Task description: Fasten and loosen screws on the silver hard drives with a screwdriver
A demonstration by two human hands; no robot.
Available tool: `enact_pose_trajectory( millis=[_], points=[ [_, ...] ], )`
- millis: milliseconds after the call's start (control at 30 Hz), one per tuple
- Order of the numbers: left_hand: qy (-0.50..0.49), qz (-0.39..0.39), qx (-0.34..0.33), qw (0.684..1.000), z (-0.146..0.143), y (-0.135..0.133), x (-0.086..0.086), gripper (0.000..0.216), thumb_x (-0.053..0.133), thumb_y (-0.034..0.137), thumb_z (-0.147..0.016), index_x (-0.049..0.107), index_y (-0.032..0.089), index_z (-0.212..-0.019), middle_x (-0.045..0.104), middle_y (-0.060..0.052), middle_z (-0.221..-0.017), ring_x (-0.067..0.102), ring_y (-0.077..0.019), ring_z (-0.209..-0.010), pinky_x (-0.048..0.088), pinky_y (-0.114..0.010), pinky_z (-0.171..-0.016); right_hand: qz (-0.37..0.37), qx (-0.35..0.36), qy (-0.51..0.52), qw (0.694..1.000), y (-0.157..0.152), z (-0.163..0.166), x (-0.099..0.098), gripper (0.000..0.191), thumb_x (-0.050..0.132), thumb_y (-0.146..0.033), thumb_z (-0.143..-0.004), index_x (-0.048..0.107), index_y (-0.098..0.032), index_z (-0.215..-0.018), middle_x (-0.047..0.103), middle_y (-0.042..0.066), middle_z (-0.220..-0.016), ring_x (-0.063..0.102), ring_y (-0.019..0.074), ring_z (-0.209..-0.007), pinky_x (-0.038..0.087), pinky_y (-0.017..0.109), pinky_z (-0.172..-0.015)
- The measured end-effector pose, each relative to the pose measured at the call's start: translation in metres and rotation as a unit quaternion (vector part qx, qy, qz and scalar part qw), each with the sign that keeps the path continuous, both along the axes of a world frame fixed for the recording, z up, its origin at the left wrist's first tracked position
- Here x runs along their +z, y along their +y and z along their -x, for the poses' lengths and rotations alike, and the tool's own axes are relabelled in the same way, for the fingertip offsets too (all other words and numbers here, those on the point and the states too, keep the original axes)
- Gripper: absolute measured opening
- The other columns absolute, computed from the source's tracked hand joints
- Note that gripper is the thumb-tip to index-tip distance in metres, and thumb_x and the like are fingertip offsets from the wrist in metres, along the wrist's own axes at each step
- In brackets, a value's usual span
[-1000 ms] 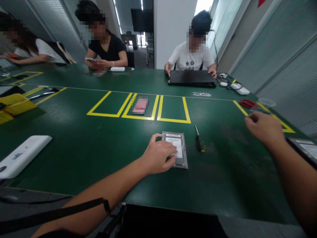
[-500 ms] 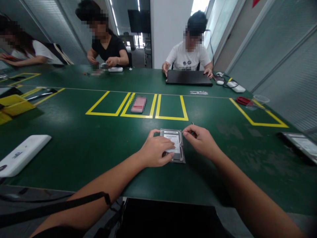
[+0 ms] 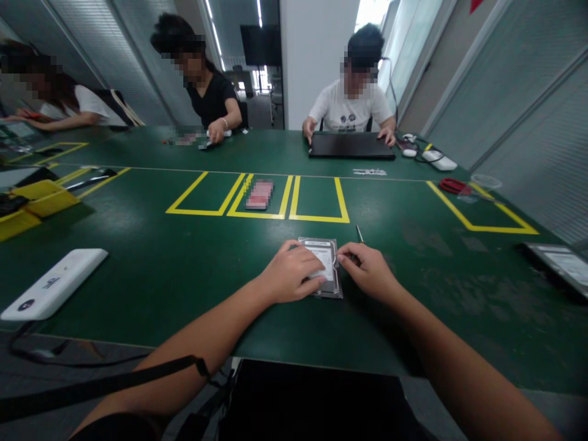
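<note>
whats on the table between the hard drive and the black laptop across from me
Head view: just the right-hand yellow tape rectangle on the green table, then a thin pale line, between hard drive and laptop.

Your hands meet at centre, forearms reaching in from both sides.
Your left hand (image 3: 294,274) lies palm down, fingers pressed flat, thumb stretched to the far side, bare forearm running back to the left. Your right hand (image 3: 370,271) sits just beside it, knuckles up, fingers curled under, thumb and forefinger toward the left hand; whether its grip is closed is hidden.
</note>
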State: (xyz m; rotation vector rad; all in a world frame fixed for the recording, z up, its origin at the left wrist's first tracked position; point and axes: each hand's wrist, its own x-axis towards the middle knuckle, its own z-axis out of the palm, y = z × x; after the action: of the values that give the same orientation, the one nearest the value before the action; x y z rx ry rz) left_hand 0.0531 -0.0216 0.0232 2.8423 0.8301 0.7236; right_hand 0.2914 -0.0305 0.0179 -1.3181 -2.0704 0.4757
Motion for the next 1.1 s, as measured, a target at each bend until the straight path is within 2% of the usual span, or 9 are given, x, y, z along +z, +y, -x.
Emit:
enact_pose_trajectory(
  millis=[200,367,500,633,833,1100],
  points=[
    [-0.048,-0.050,0.024,0.997,-0.010,0.004,-0.002,0.037,0.049,0.044,-0.099,0.063,0.018,-0.121,0.072,-0.009,-0.110,0.065,-0.0225,-0.101,0.045,-0.038,-0.089,0.007,0.004,0.002,1.000,0.002,-0.001,-0.007,0.018,0.051,-0.031,-0.093,0.065,-0.020,-0.091,0.066,0.003,-0.086,0.056,0.0172,-0.077,0.040,0.028,-0.070],
    [0.008,-0.092,0.004,0.996,-0.025,0.006,0.004,0.039,0.050,0.037,-0.099,0.056,0.016,-0.131,0.068,-0.011,-0.118,0.062,-0.0246,-0.107,0.047,-0.039,-0.091,0.006,-0.006,0.014,1.000,0.004,-0.004,-0.006,0.021,0.050,-0.034,-0.093,0.064,-0.020,-0.089,0.065,0.003,-0.083,0.056,0.0170,-0.075,0.040,0.028,-0.068],
    [0.039,-0.117,0.015,0.992,-0.034,0.011,0.008,0.032,0.051,0.032,-0.099,0.061,0.017,-0.125,0.069,-0.009,-0.112,0.062,-0.0235,-0.100,0.047,-0.037,-0.084,0.015,0.000,0.049,0.999,0.003,-0.005,-0.003,0.022,0.050,-0.035,-0.093,0.065,-0.019,-0.090,0.065,0.003,-0.082,0.056,0.0166,-0.073,0.041,0.027,-0.068],
    [0.025,-0.140,0.015,0.990,-0.037,0.017,0.004,0.030,0.045,0.030,-0.102,0.063,0.019,-0.123,0.071,-0.008,-0.104,0.063,-0.0204,-0.092,0.046,-0.034,-0.078,0.043,0.021,0.097,0.994,0.003,-0.006,-0.004,0.024,0.052,-0.037,-0.093,0.066,-0.018,-0.091,0.065,0.003,-0.082,0.057,0.0168,-0.075,0.042,0.028,-0.070],
    [0.002,-0.181,-0.021,0.983,-0.036,0.030,-0.003,0.029,0.044,0.030,-0.103,0.070,0.019,-0.109,0.073,-0.006,-0.088,0.065,-0.0171,-0.082,0.046,-0.032,-0.074,0.082,0.035,0.136,0.987,0.004,-0.006,-0.008,0.027,0.053,-0.041,-0.093,0.066,-0.018,-0.091,0.067,0.004,-0.085,0.059,0.0186,-0.080,0.045,0.030,-0.073],
    [-0.029,-0.259,-0.066,0.963,-0.035,0.036,-0.003,0.022,0.049,0.024,-0.101,0.069,0.017,-0.103,0.074,-0.005,-0.087,0.068,-0.0150,-0.080,0.047,-0.030,-0.067,0.081,0.049,0.151,0.984,0.005,-0.006,-0.002,0.029,0.053,-0.041,-0.093,0.066,-0.015,-0.088,0.068,0.005,-0.087,0.062,0.0182,-0.082,0.046,0.029,-0.076]
  ],
)
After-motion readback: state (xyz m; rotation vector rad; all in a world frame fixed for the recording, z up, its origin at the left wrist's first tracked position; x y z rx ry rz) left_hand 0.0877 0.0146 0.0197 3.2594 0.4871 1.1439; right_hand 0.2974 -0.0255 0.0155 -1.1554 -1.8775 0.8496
